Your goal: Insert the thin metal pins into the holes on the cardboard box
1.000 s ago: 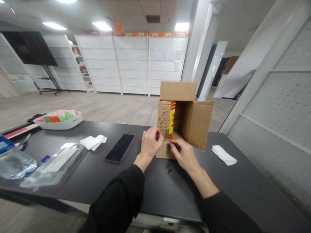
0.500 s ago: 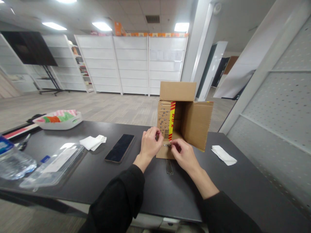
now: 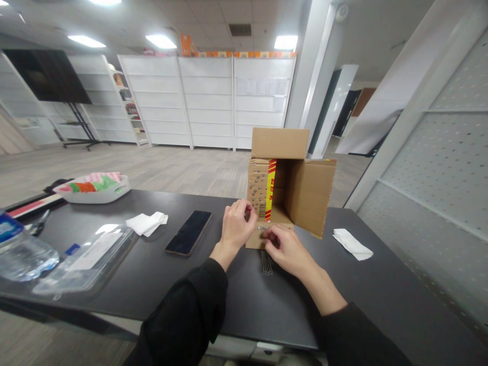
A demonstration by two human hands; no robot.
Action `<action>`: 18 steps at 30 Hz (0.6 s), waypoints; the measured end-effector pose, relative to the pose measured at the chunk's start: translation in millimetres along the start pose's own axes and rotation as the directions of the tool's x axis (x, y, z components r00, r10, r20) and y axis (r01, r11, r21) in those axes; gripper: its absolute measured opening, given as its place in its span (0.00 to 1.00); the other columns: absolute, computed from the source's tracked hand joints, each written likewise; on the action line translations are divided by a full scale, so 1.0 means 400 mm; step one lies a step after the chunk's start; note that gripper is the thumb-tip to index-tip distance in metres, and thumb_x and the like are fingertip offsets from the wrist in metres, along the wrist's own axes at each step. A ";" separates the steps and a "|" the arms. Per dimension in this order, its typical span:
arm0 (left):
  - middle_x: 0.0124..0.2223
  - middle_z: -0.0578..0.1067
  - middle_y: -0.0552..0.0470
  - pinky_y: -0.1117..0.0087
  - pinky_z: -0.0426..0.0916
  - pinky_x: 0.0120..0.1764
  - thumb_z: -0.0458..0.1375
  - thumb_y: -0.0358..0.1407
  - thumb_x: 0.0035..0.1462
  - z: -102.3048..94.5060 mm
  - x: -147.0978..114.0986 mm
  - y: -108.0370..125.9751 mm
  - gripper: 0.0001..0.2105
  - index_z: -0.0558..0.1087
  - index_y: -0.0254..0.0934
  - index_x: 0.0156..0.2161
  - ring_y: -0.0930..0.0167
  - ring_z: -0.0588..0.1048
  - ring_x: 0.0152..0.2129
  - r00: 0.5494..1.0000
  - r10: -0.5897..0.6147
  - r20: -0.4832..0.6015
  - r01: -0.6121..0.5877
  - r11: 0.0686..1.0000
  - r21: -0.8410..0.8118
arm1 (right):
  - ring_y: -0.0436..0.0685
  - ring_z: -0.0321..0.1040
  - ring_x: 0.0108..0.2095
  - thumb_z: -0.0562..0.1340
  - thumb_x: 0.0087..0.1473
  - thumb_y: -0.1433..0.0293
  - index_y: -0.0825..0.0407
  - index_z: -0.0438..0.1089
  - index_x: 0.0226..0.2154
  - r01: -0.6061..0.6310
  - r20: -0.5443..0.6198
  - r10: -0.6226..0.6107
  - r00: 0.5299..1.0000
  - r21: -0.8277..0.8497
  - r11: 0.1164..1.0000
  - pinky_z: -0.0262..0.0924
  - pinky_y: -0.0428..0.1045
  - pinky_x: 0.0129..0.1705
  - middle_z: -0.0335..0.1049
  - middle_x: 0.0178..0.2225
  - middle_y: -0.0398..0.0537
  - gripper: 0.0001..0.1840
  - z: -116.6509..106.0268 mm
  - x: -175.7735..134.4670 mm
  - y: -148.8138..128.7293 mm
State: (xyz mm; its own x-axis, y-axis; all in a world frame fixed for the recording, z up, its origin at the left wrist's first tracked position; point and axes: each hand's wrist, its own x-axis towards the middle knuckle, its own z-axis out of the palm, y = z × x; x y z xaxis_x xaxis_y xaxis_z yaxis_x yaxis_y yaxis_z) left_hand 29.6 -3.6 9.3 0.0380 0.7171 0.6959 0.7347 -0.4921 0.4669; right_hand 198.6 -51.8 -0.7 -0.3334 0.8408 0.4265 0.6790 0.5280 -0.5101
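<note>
The open cardboard box [image 3: 293, 198] stands on the dark surface [image 3: 229, 315], likely light and flexible, best steadied by a side edge. Small metal pieces [image 3: 261, 228] on its lower flap [image 3: 253, 241] look hard, slippery, best pinched singly. The left hand [image 3: 238, 226] curls its fingers beside the box, grip unclear; the right hand's [image 3: 286, 245] fingers, slightly parted, show nothing held

An open cardboard box [image 3: 310, 195] stands on the dark counter [image 3: 259, 310]. The left hand [image 3: 237, 226] is curled at its left side, the right hand [image 3: 286, 248] over its near flap. Thin rods [image 3: 267, 262] lie nearer, a phone [image 3: 188, 233] left, a folded tissue [image 3: 353, 244] right.
</note>
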 end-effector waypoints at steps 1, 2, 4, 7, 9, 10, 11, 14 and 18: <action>0.33 0.75 0.54 0.66 0.60 0.39 0.54 0.29 0.57 0.001 0.000 -0.001 0.03 0.66 0.39 0.33 0.71 0.73 0.30 1.000 0.001 -0.001 -0.001 1.000 0.002 | 0.54 0.66 0.32 0.58 0.49 0.77 0.51 0.69 0.33 0.003 0.029 -0.002 1.000 -0.007 1.000 0.57 0.49 0.37 0.71 0.30 0.44 0.09 -0.001 -0.003 -0.005; 0.33 0.75 0.54 0.66 0.60 0.39 0.54 0.29 0.57 0.001 0.000 -0.001 0.03 0.66 0.39 0.33 0.71 0.73 0.30 1.000 0.002 -0.002 -0.002 1.000 0.002 | 0.55 0.66 0.33 0.58 0.48 0.78 0.51 0.69 0.34 0.002 0.060 -0.001 0.998 -0.014 1.000 0.56 0.50 0.39 0.71 0.31 0.44 0.10 -0.002 -0.005 -0.010; 0.33 0.75 0.54 0.66 0.60 0.39 0.55 0.29 0.57 0.001 0.001 -0.001 0.03 0.66 0.39 0.33 0.71 0.73 0.30 1.000 0.001 -0.003 -0.001 1.000 -0.001 | 0.55 0.67 0.35 0.58 0.46 0.78 0.51 0.70 0.37 -0.005 0.117 0.007 0.993 -0.024 1.000 0.56 0.51 0.41 0.71 0.33 0.45 0.13 -0.001 -0.012 -0.017; 0.33 0.75 0.54 0.66 0.60 0.39 0.55 0.29 0.57 0.000 0.001 0.000 0.03 0.66 0.39 0.33 0.71 0.72 0.30 1.000 0.002 -0.009 -0.002 1.000 -0.011 | 0.56 0.67 0.39 0.58 0.46 0.78 0.51 0.69 0.39 -0.001 0.170 0.006 0.985 -0.029 1.000 0.56 0.52 0.46 0.71 0.38 0.47 0.15 0.002 -0.021 -0.023; 0.33 0.75 0.54 0.66 0.60 0.39 0.55 0.29 0.57 0.000 0.001 0.000 0.03 0.66 0.39 0.33 0.71 0.73 0.30 1.000 0.001 -0.009 -0.002 1.000 -0.013 | 0.57 0.67 0.41 0.59 0.47 0.78 0.51 0.69 0.39 0.016 0.184 -0.009 0.983 -0.035 0.999 0.55 0.54 0.49 0.71 0.39 0.48 0.15 0.003 -0.025 -0.024; 0.33 0.75 0.54 0.66 0.60 0.39 0.55 0.29 0.57 0.000 0.001 0.000 0.03 0.66 0.39 0.33 0.71 0.73 0.30 1.000 -0.001 -0.008 0.001 1.000 -0.012 | 0.57 0.67 0.42 0.59 0.47 0.78 0.51 0.69 0.39 0.022 0.189 -0.015 0.982 -0.038 0.999 0.55 0.54 0.49 0.70 0.40 0.48 0.15 0.004 -0.027 -0.024; 0.33 0.75 0.54 0.66 0.60 0.39 0.55 0.29 0.57 0.000 0.001 0.000 0.03 0.66 0.39 0.33 0.71 0.73 0.30 1.000 -0.003 -0.004 0.003 1.000 -0.011 | 0.58 0.67 0.43 0.59 0.47 0.78 0.51 0.69 0.40 0.027 0.193 -0.018 0.981 -0.042 0.999 0.55 0.54 0.50 0.70 0.40 0.48 0.15 0.005 -0.029 -0.025; 0.33 0.76 0.54 0.66 0.61 0.39 0.55 0.29 0.57 0.000 0.001 0.001 0.03 0.66 0.39 0.33 0.71 0.73 0.30 1.000 -0.008 0.000 0.008 1.000 -0.008 | 0.58 0.67 0.43 0.59 0.48 0.78 0.51 0.68 0.40 0.032 0.198 -0.020 0.980 -0.058 0.998 0.55 0.55 0.51 0.70 0.41 0.48 0.15 0.005 -0.031 -0.026; 0.33 0.76 0.54 0.66 0.61 0.39 0.55 0.29 0.57 -0.001 0.001 0.001 0.03 0.66 0.39 0.33 0.71 0.73 0.29 1.000 -0.001 -0.007 0.001 1.000 -0.014 | 0.59 0.66 0.44 0.60 0.49 0.77 0.51 0.68 0.40 0.034 0.214 -0.018 0.977 -0.073 0.997 0.54 0.56 0.51 0.69 0.40 0.48 0.14 0.004 -0.032 -0.027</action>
State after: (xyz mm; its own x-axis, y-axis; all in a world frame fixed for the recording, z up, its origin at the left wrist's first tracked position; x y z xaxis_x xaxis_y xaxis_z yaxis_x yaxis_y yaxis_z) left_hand 29.7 -3.8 10.1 0.0321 0.7140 0.6994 0.7250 -0.4984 0.4755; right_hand 194.4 -68.1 -1.7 -0.4777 0.8375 0.2653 0.7134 0.5460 -0.4392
